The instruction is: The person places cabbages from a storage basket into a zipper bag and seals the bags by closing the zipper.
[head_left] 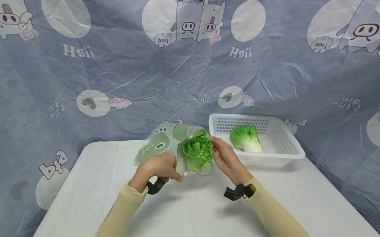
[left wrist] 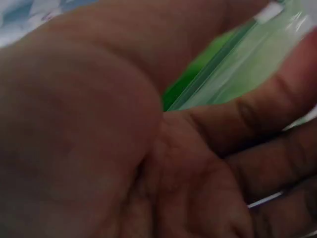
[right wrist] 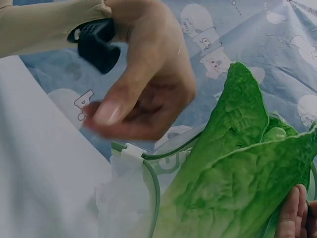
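A head of green lettuce (head_left: 197, 150) sits in the mouth of a clear slider zip bag (head_left: 155, 146) printed with a green cartoon. My right hand (head_left: 225, 156) pinches the bag's rim at its right side. In the right wrist view, its fingertips (right wrist: 292, 213) lie against the lettuce leaves. My left hand (head_left: 160, 167) is at the bag's near left, close to the white slider (right wrist: 132, 152). The right wrist view shows it just above the slider, apart from it and blurred. Its fingers look fairly straight in the left wrist view, with nothing between them.
A white perforated plastic basket (head_left: 285, 146) stands right of the bag, with another green leafy vegetable (head_left: 246, 138) inside. The table (head_left: 191, 216) has a white cover. Behind it hangs a blue-grey cartoon-print cloth (head_left: 158, 68).
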`<state>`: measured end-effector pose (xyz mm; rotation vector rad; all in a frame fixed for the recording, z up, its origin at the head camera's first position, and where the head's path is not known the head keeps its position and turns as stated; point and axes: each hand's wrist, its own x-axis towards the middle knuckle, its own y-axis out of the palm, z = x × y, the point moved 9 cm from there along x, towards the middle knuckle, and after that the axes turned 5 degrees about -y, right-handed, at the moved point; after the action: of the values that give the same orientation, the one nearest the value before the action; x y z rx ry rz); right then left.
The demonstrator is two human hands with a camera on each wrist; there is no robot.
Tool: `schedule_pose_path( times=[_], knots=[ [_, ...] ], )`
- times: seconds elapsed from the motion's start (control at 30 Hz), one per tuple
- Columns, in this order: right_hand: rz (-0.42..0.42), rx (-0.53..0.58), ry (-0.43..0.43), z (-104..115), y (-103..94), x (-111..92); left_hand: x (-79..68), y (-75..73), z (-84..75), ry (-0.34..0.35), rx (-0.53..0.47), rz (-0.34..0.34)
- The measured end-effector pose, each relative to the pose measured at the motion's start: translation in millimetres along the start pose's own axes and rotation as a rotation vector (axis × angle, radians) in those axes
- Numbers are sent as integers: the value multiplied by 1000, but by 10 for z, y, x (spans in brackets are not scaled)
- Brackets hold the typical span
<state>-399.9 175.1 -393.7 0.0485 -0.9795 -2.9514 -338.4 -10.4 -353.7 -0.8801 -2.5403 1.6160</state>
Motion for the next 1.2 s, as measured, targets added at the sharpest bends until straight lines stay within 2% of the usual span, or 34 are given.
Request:
schedule_pose_path(
  times=[0.1,0.17,0.23,0.37,0.43,0.67,0.8,0.97,1.07,1.2],
  knots=[
    [-13,3,-5,3,-17,-8,62,132,-29,-54,46,26],
    [-14,-4,-8,8,-27,-12,92,164,-27,-82,64,19],
    [-16,-2,-15,16,-39,-11,109,137,-12,-100,48,-21],
    [-16,0,-27,33,-64,0,111,1,8,-101,44,-142],
    [-20,8,-25,34,-78,2,116,-33,13,-102,48,-176],
    [-36,29,-14,17,-110,7,204,67,16,-114,91,-160],
    [-35,26,-16,13,-123,19,213,-30,-37,-56,135,-268],
    [-37,19,-15,21,-131,13,187,-202,-108,39,101,-387],
    [-38,10,-16,34,-138,6,170,-278,-115,79,39,-411],
    [-24,-62,-43,87,-155,9,122,-375,-88,137,-54,-391]
  ],
)
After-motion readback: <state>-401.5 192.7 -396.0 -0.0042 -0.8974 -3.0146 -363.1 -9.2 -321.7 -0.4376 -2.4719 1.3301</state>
